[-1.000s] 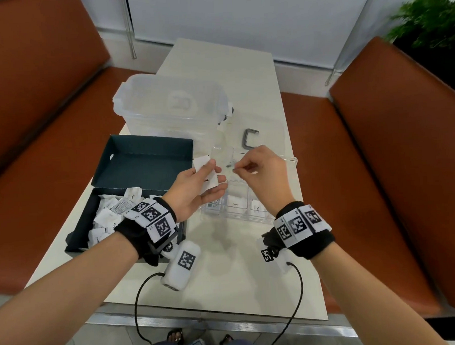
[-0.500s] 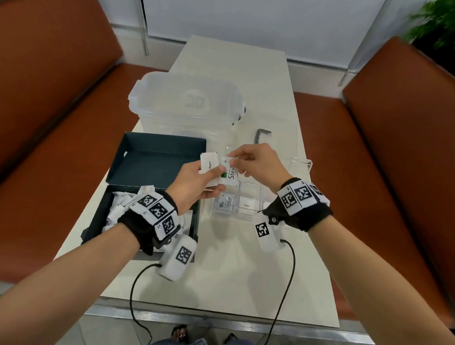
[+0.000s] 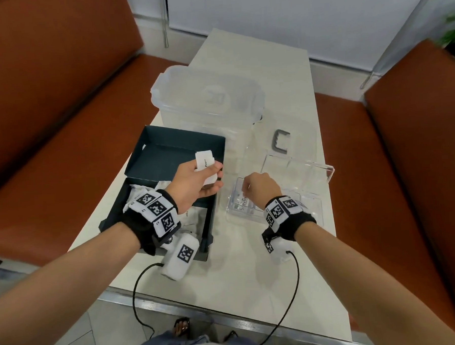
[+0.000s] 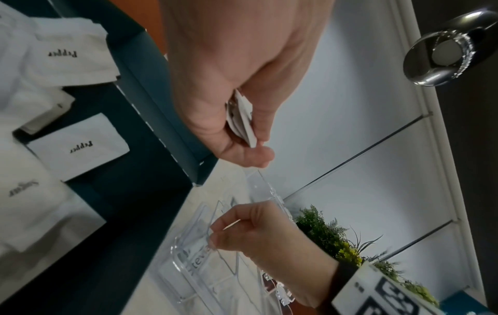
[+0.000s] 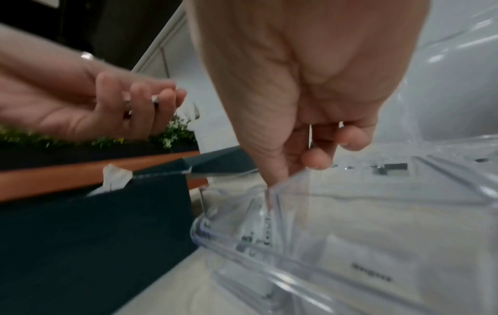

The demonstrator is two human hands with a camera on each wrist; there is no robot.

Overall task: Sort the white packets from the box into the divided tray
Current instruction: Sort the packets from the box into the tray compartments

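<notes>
Now left hand (image 3: 195,183) pinches packets (image 3: 206,164) — right hand (image 3: 261,187) fingers curled, in tray (image 3: 312,210) w/ packet.

Left hand (image 4: 229,85) pinching white packets (image 4: 242,119), box (image 4: 151,89) beside

Café or restaurant booth. A narrow cream table (image 3: 255,73) with a metal front edge sits between two facing rust-brown upholstered benches (image 3: 58,83), its far end against a pale wall with white skirting. Leafy green plant (image 3: 453,28) behind the right bench; paper sachets (image 4: 78,147) printed "Pepper" suggest a dining setting.
</notes>
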